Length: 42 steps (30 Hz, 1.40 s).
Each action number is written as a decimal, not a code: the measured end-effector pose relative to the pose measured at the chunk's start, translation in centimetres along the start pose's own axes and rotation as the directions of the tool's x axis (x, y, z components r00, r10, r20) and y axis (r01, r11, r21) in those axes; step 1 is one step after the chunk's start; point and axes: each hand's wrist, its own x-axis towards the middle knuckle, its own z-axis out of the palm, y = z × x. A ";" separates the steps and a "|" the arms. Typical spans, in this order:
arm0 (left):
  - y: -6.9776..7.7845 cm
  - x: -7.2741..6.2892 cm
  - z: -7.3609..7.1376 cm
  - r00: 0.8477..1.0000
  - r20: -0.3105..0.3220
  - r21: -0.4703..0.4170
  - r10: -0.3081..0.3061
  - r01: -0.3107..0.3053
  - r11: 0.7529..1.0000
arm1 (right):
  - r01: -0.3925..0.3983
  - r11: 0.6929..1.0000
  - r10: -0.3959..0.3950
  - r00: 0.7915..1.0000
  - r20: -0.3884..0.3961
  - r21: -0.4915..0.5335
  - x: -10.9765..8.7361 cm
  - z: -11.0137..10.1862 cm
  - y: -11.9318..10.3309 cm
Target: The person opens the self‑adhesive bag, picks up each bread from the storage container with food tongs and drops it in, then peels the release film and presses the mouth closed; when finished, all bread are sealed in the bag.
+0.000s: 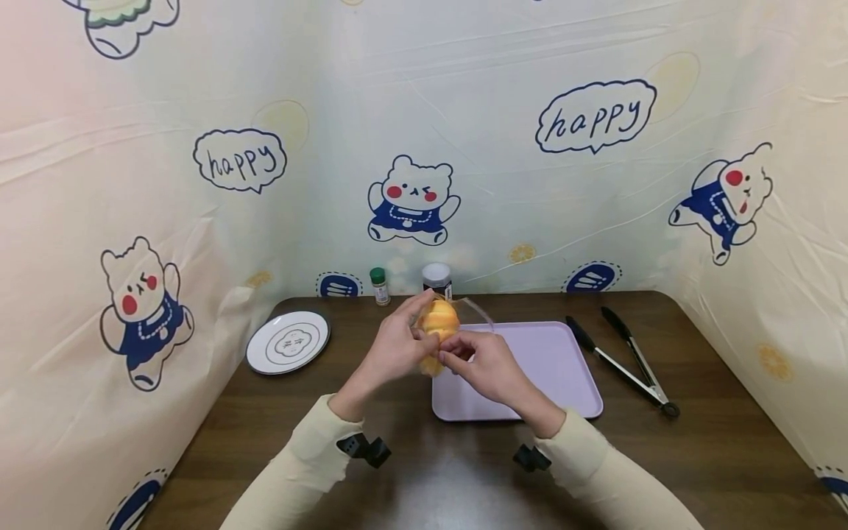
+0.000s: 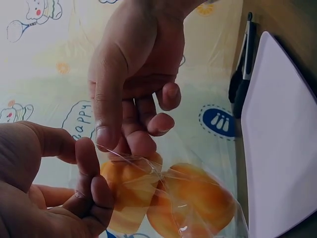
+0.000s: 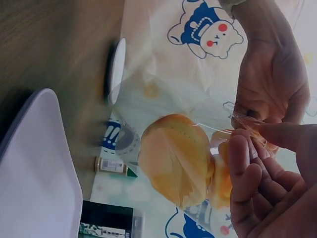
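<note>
Golden bread buns [image 3: 173, 153] show through a clear plastic bag [image 3: 131, 101] held up over the tray's left part. My left hand [image 1: 396, 338] pinches the bag's gathered edge from the left. From the right, the thumb and fingertips of my right hand [image 1: 486, 364] pinch the same edge, close beside the left fingertips. In the left wrist view, two rounded buns [image 2: 198, 198] hang below the fingers, and a taut fold of film runs between the hands. Part of the bread is hidden behind my hands in the head view.
Under and right of my hands lies a lilac tray [image 1: 550, 368]. Black-tipped metal tongs [image 1: 636, 372] rest to its right, and a white plate [image 1: 265, 346] lies at the left. A green-capped shaker [image 1: 379, 287] and a dark jar [image 1: 437, 276] stand at the back.
</note>
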 end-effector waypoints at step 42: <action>-0.3 0.0 0.4 1.000 -0.009 -0.181 0.027 -0.028 0.983 | 0.072 0.997 -0.075 0.985 -0.153 -0.028 0.3 0.5 0.2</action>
